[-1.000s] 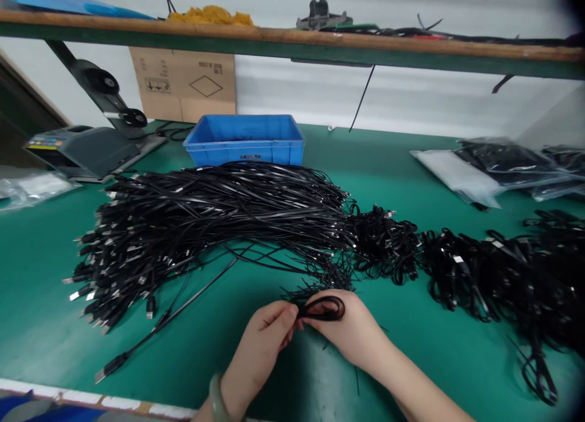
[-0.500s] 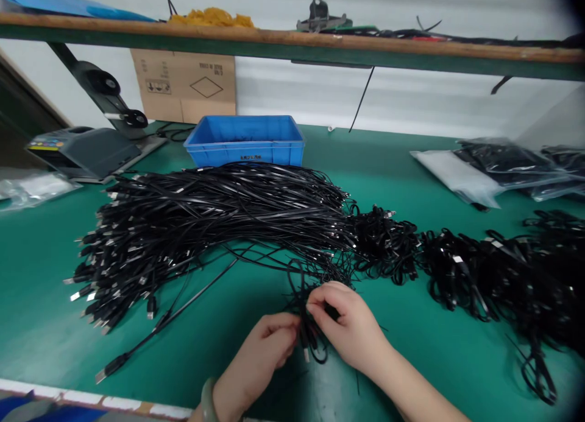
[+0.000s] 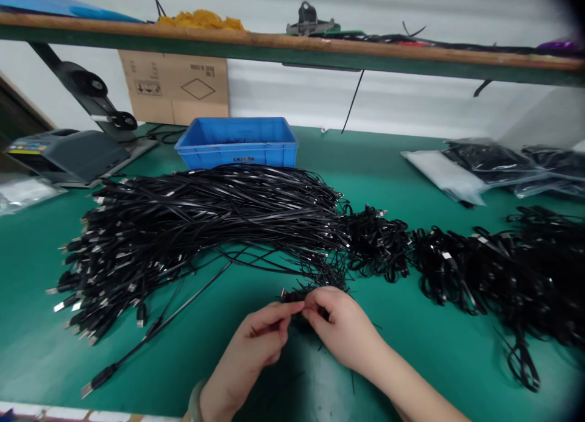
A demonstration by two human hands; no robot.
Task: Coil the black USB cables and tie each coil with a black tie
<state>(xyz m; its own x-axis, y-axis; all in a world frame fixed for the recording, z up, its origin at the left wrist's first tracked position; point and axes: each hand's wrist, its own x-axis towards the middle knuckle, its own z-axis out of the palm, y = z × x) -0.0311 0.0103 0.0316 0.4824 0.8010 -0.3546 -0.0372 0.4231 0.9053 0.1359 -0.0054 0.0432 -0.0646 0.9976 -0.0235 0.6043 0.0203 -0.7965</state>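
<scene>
My left hand [image 3: 256, 343] and my right hand [image 3: 342, 324] meet fingertip to fingertip over the near part of the bench. A black USB cable [image 3: 292, 295] shows just behind the fingertips, its metal plug pointing left; most of it is hidden. The right thumb and index finger are pinched together by the cable. My left index finger reaches to the right fingertips, the other fingers curled; what it pinches is too small to make out. Behind the hands lies a loose pile of short thin black ties [image 3: 326, 270]. A big heap of straight black cables [image 3: 219, 209] spreads beyond.
Coiled cable bundles [image 3: 475, 263] run to the right. One loose cable [image 3: 137, 349] lies at front left. A blue bin [image 3: 237, 157], a grey machine [image 3: 68, 157] and plastic bags [image 3: 484, 166] stand farther back. A shelf [image 3: 256, 41] crosses above.
The cable loops that hung between my hands have turned out of sight, and a plug now shows behind them. My left fingers have moved up to the right fingertips. The view shifted slightly.
</scene>
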